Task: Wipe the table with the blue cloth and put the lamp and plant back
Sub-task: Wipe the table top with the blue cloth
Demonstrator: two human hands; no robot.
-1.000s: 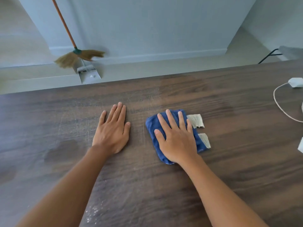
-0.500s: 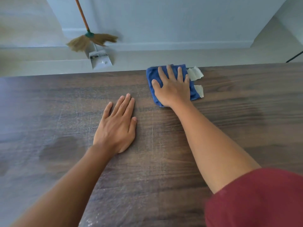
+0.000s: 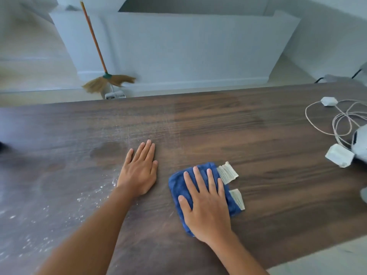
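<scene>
Head view, right hand: our right hand (image 3: 206,203) lies flat with fingers spread, pressing the blue cloth (image 3: 178,187) onto the table (image 3: 278,185), near its front edge.
Head view, left hand: our left hand (image 3: 140,173) rests flat, fingers together, just left of the cloth.
Head view, mess: white crumbs (image 3: 83,197) lie left of our arms.
Head view, cord: a white cord (image 3: 317,128) coils far right.
Risk: we judge a wide stroke could snag the cord, or push crumbs off the edge.
</scene>
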